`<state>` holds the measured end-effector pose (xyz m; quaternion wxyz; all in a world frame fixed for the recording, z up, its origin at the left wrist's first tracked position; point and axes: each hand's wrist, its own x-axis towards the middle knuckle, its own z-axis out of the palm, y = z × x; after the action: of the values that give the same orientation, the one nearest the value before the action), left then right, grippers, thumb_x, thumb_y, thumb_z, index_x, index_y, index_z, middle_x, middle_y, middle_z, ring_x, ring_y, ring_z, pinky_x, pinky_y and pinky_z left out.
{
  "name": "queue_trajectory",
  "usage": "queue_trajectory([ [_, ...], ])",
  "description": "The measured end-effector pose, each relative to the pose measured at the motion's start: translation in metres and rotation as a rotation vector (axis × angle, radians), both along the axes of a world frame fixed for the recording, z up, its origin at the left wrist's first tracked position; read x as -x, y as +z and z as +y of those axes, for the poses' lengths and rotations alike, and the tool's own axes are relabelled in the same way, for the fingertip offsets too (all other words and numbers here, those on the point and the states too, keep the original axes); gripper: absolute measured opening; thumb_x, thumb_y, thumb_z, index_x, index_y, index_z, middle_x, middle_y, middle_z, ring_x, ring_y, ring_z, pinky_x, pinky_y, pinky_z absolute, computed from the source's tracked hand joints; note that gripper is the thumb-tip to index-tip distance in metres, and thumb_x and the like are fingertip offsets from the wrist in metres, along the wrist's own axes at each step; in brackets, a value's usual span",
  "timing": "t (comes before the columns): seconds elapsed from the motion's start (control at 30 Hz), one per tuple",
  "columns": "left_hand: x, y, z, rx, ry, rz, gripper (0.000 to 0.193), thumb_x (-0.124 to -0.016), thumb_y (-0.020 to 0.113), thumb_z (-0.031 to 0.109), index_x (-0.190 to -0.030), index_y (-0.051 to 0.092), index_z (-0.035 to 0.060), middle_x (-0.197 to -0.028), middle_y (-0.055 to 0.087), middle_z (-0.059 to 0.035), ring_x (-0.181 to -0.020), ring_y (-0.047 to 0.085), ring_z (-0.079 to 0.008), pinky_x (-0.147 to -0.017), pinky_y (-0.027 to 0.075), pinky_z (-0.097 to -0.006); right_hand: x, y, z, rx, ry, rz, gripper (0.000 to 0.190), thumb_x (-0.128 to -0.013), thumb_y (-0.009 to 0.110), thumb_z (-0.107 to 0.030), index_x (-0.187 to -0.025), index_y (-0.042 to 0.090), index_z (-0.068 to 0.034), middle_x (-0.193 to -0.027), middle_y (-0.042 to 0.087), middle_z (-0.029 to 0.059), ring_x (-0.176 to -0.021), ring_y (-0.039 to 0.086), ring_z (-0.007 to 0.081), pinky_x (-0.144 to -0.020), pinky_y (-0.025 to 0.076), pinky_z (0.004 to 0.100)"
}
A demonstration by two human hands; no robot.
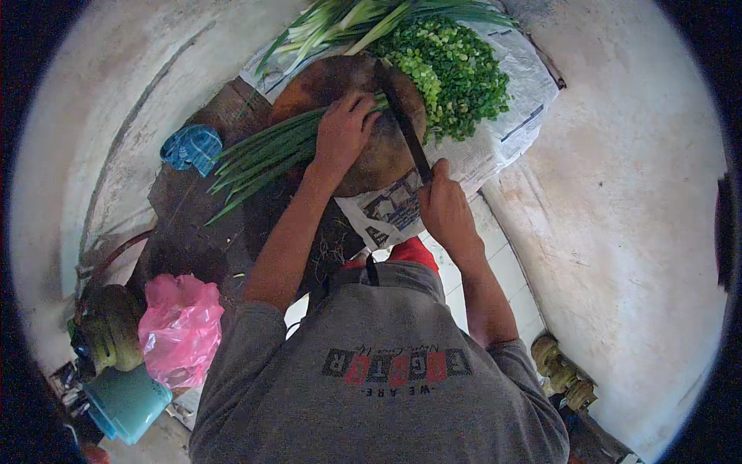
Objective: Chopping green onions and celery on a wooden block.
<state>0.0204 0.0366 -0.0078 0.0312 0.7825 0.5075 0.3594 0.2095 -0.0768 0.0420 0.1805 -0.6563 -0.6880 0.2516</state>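
My left hand [346,130] presses a bunch of green onions [272,145] onto a round wooden chopping board [382,156]. Their green leaves trail off to the left, past the board's edge. In my right hand [445,206] is the handle of a long dark-bladed knife [406,124]. Its blade slants up and left across the board, close to the cut ends of the bunch. Beyond the blade, a heap of chopped green onion [464,75] spreads from the board's right edge over a white printed sheet [522,124].
Whole green onions [330,29] lie at the far side. A crumpled blue cloth [192,148] rests on the dark surface [179,203] at left. Nearer me are a pink plastic bag [181,330] and a teal plastic container [127,403]. Pale walls [632,191] stand on both sides.
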Motion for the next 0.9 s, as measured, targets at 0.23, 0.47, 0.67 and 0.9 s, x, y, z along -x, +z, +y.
queue_trajectory([
  [0.23, 0.001, -0.003, 0.000, -0.054, 0.043, -0.010, 0.022, -0.079, 0.068, 0.015, -0.097, 0.063, 0.0048, -0.101, 0.058, -0.0111, -0.091, 0.060, -0.0326, -0.078, 0.050, -0.0400, 0.009, 0.010, -0.011, 0.047, -0.017, 0.083, 0.032, -0.084, 0.051, -0.005, -0.108, 0.031, 0.005, -0.066, 0.056, 0.0302, -0.066, 0.057, 0.0489, -0.058, 0.042, 0.0562],
  [0.47, 0.002, 0.000, -0.004, -0.046, 0.029, -0.033, 0.022, -0.079, 0.067, 0.014, -0.098, 0.062, 0.0047, -0.101, 0.058, -0.0109, -0.088, 0.061, -0.0326, -0.075, 0.051, -0.0408, 0.014, 0.005, -0.013, 0.012, -0.029, 0.044, 0.031, -0.084, 0.051, -0.005, -0.106, 0.031, 0.005, -0.066, 0.056, 0.0303, -0.065, 0.057, 0.0489, -0.058, 0.043, 0.0562],
  [0.67, 0.000, -0.001, 0.001, -0.039, 0.020, -0.021, 0.021, -0.078, 0.068, 0.013, -0.097, 0.062, 0.0052, -0.100, 0.059, -0.0101, -0.088, 0.061, -0.0329, -0.074, 0.051, -0.0413, 0.025, 0.002, 0.004, 0.221, -0.082, -0.017, 0.034, -0.085, 0.048, -0.010, -0.109, 0.031, 0.006, -0.079, 0.060, 0.0341, -0.076, 0.060, 0.0501, -0.063, 0.050, 0.0549],
  [0.9, 0.000, -0.003, -0.003, -0.069, -0.021, -0.026, 0.019, -0.078, 0.068, 0.010, -0.095, 0.062, 0.0050, -0.102, 0.059, -0.0107, -0.097, 0.057, -0.0315, -0.080, 0.050, -0.0408, 0.027, -0.007, -0.005, 0.125, -0.087, 0.019, 0.032, -0.081, 0.052, -0.006, -0.103, 0.033, 0.006, -0.076, 0.057, 0.0351, -0.077, 0.058, 0.0518, -0.069, 0.045, 0.0566],
])
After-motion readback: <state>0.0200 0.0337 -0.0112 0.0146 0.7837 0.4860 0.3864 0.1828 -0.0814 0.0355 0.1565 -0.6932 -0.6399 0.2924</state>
